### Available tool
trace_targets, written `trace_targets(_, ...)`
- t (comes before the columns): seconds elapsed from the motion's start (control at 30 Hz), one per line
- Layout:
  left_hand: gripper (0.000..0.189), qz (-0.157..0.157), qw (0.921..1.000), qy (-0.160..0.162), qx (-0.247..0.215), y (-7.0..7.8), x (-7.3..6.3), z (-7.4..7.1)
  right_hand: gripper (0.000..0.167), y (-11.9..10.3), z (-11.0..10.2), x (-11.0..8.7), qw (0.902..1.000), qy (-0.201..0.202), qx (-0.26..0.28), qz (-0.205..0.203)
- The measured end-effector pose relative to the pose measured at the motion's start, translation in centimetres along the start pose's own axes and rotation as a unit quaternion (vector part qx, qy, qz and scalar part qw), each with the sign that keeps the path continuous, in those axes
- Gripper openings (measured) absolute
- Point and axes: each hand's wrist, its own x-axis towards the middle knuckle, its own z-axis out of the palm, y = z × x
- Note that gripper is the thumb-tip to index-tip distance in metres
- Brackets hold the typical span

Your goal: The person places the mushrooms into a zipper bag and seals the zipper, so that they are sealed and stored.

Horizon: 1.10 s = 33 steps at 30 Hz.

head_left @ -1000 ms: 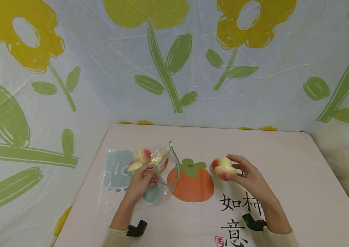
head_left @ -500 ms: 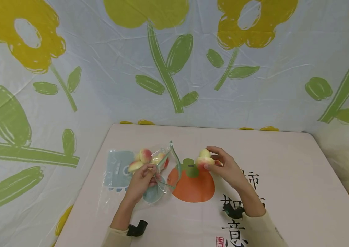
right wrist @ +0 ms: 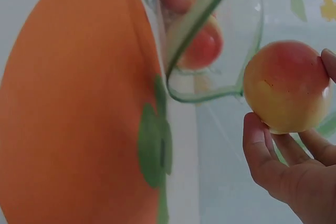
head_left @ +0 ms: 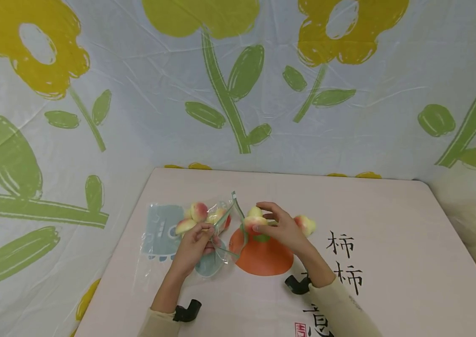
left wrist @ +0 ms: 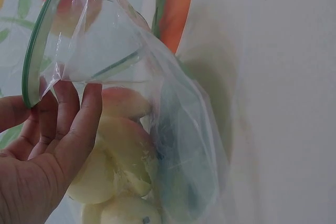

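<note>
The right hand (head_left: pixel 281 229) has swung left, gripping a peach (head_left: pixel 255 223) just outside the open mouth of a clear zip bag (left wrist: pixel 181 142), centre-left; the left hand (head_left: pixel 193 245) pinches its rim. Several bagged peaches (head_left: pixel 199 212) sit inside; another loose peach (head_left: pixel 304 225) remains right of centre.

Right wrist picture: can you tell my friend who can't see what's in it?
The right hand holds a round red-and-yellow fruit near an open clear bag with more fruit inside. A big orange print fills the left side.
</note>
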Motion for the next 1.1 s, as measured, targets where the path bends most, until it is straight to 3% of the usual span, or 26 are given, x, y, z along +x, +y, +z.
trace_targets(0.3,0.027,0.0,1.0,-0.004,-0.003,0.1,0.0,0.0,0.064,1.8,3.0,1.7,0.9984,-0.027,0.018,0.046)
trace_targets(0.53,0.025,-0.003,1.0,-0.002,0.001,0.2,0.0,0.0,0.061,2.4,4.3,2.2,0.9981,-0.02,0.027,0.051)
trace_targets(0.67,0.024,-0.006,1.0,0.001,0.001,0.3,-0.1,0.0,0.056,2.7,4.5,2.4,0.9983,-0.013,0.003,0.057)
trace_targets(0.83,0.025,-0.009,1.0,0.0,0.003,0.3,0.0,0.0,0.052,2.9,4.6,2.3,0.9984,-0.029,-0.011,0.047)
trace_targets(0.93,0.025,-0.009,1.0,-0.001,0.003,0.3,0.0,0.0,0.048,2.9,4.7,2.2,0.9983,-0.046,0.007,0.033)
trace_targets(1.1,0.026,-0.009,1.0,-0.001,0.001,0.1,0.1,0.0,0.042,-0.2,4.8,1.4,0.9971,-0.069,0.029,0.01)
